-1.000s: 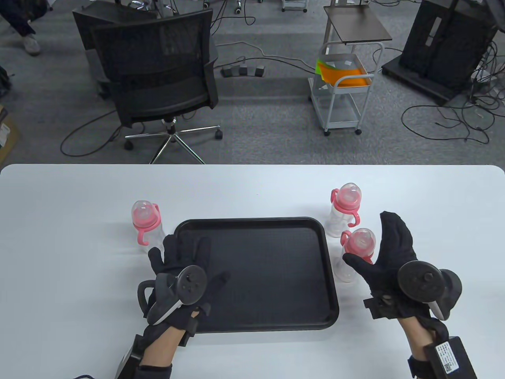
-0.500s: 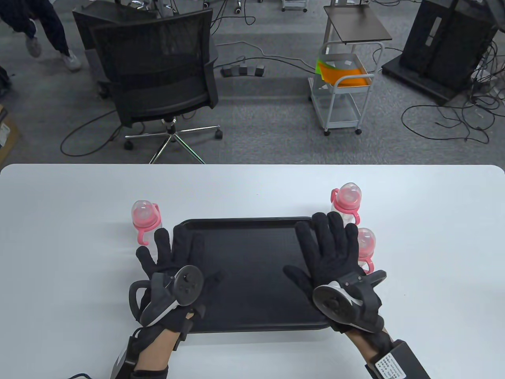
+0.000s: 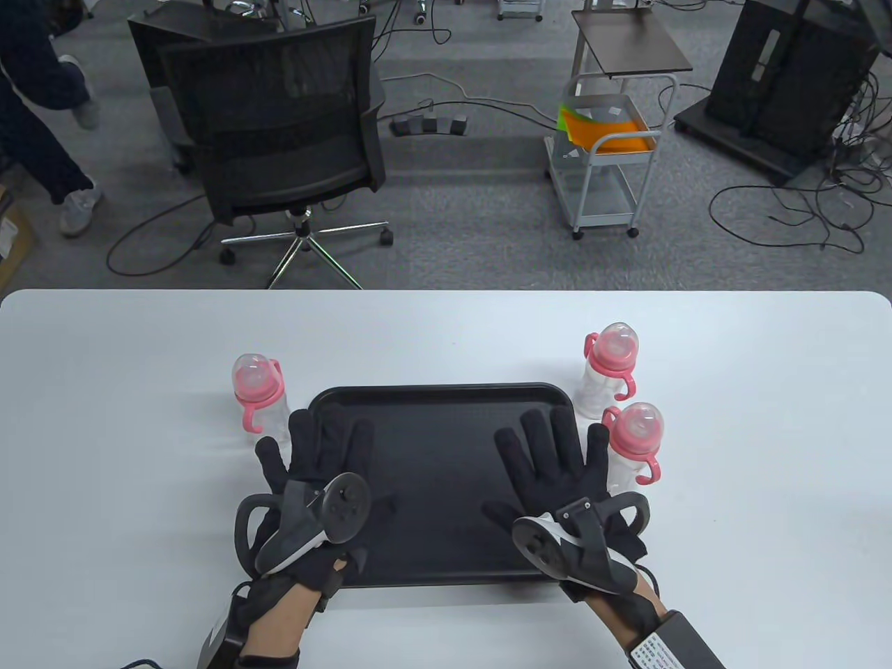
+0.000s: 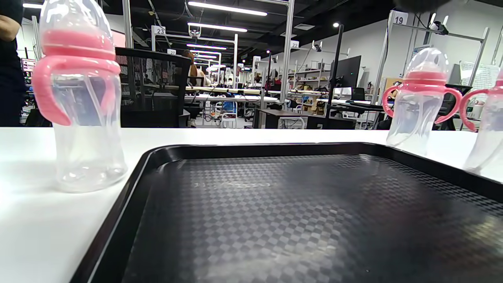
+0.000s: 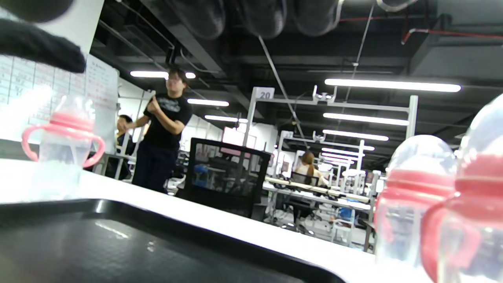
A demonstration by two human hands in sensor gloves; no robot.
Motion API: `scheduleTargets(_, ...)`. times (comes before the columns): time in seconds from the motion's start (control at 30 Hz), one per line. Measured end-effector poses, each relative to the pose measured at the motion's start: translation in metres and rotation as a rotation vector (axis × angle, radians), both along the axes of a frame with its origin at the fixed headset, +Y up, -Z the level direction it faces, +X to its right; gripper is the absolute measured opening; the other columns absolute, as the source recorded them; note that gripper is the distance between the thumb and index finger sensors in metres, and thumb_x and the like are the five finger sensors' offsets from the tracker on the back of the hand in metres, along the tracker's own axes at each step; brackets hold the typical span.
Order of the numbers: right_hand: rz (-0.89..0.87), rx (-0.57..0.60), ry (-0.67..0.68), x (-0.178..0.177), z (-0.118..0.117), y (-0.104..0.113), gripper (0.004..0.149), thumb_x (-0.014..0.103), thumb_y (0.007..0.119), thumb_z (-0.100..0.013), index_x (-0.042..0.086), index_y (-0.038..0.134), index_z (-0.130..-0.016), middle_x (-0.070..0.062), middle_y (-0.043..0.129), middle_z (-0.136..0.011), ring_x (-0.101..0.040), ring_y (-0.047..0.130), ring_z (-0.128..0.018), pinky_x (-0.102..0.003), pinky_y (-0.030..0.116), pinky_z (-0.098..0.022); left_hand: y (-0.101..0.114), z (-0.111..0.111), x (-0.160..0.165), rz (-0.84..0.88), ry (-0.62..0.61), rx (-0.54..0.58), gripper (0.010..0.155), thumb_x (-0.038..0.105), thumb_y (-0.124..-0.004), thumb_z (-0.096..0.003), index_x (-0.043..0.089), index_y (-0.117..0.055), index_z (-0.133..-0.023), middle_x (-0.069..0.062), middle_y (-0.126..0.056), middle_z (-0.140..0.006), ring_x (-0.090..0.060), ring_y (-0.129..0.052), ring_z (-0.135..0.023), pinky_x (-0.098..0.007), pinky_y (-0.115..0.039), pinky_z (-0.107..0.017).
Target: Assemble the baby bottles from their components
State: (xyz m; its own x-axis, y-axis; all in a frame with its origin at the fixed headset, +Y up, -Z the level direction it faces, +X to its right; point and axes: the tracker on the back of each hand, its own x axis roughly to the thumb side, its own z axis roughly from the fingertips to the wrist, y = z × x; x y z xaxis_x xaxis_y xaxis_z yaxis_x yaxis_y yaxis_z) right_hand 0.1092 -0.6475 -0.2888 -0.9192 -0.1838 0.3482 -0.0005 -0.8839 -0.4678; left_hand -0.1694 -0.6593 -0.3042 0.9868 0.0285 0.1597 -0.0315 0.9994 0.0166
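Beyond the white tabletop (image 3: 446,327), a black mesh office chair (image 3: 279,132) stands on grey carpet (image 3: 481,230), a white trolley (image 3: 606,153) to the chair's right.

A lab hall is shown; numbered frame bays (image 4: 399,18), strip lights (image 5: 392,85), floor cables (image 3: 801,209), an office chair (image 3: 279,139) are seen.

Third bottle (image 4: 487,129) cut off by the right edge of the left wrist view, nearest bottle (image 5: 467,220) cropped and blurred at lower right of the right wrist view, left bottle (image 5: 63,149) there blurred, passer-by (image 3: 42,118) cropped at upper left of the table view.
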Motion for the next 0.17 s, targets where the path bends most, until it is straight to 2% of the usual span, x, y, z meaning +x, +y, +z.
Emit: scheduleTargets(0.17,0.028,-0.023,0.000,-0.0039,0.0009,-0.0092,0.087,0.066,0.061,-0.038,0.020,0.047,-0.110,-0.017,0.044,-0.114,-0.052,0.045,-0.104,-0.079,0.040,-0.067,0.0017,0.0017,0.0006,-0.012,-0.007,0.010,0.097,0.089,-0.050,-0.0472,0.035,-0.013,-0.119,-0.002,-0.002,-0.124,-0.045,0.004,-0.112,-0.078,-0.006,-0.069)
